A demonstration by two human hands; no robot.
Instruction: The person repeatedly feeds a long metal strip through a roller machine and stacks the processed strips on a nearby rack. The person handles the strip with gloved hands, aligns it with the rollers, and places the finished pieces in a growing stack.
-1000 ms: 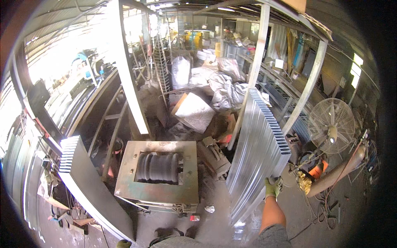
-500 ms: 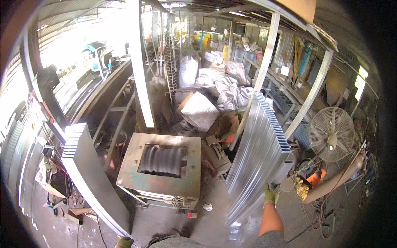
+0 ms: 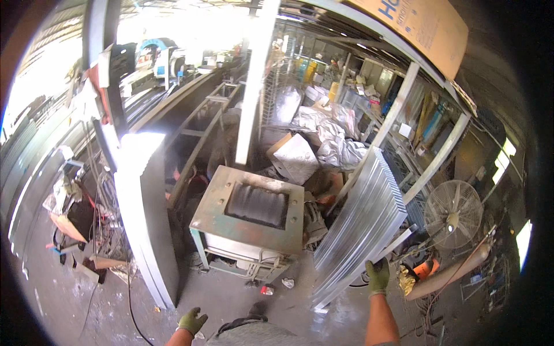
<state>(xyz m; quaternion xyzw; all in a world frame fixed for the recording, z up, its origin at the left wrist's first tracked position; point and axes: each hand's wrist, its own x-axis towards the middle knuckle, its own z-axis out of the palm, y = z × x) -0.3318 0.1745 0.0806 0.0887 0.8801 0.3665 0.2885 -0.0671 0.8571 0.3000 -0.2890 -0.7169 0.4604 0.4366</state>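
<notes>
My left hand (image 3: 191, 321), in a green work glove, is low in front of me with its fingers apart and nothing in them. It is just right of the foot of the left stack of metal profiles (image 3: 151, 219), which stands upright. At the right, my gloved right hand (image 3: 378, 278) is closed at the edge of a long metal tube (image 3: 395, 242). That tube leans along the near side of the right stack of metal profiles (image 3: 363, 213). The hand hides part of the grip. Between the stacks stands a greenish machine (image 3: 248, 230) with a dark ribbed roller in its top opening.
A large fan (image 3: 453, 216) and a brown cylinder (image 3: 450, 271) with hoses are at the right. Behind the machine lie silver sheets (image 3: 340, 147) and a white box (image 3: 295, 157). Posts (image 3: 257, 86) rise between them. Scraps and cables (image 3: 95, 230) lie left.
The view has turned left. My left hand has come up into view from the lower edge, with its fingers spread. My right hand stays at the tube, whose upper end now juts farther from the stack.
</notes>
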